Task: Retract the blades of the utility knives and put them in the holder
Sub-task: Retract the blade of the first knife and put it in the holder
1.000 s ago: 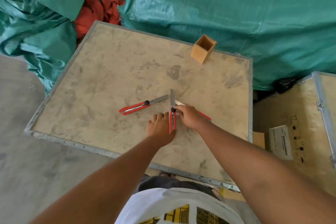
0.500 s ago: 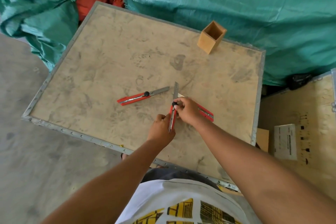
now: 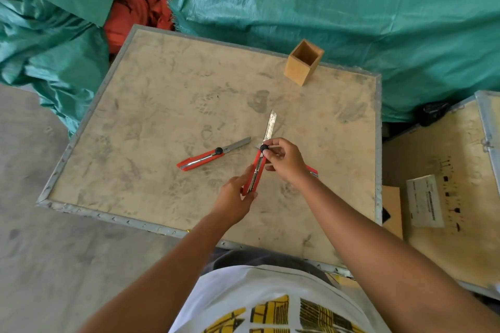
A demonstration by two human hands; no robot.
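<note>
Left hand (image 3: 234,197) grips the rear handle of a red utility knife (image 3: 256,170) raised over the crate top (image 3: 151,121), blade out; right hand (image 3: 284,161) fingertips pinch its black knob. Second knife (image 3: 201,160) lies left, blade out; third mostly hidden under right hand. Wooden holder (image 3: 303,66) far edge

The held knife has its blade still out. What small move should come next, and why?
Probably loosen the black knob with the right hand and slide the blade in: it is fully extended, the left hand steadies the held knife, and the holder holds nothing visible.
</note>
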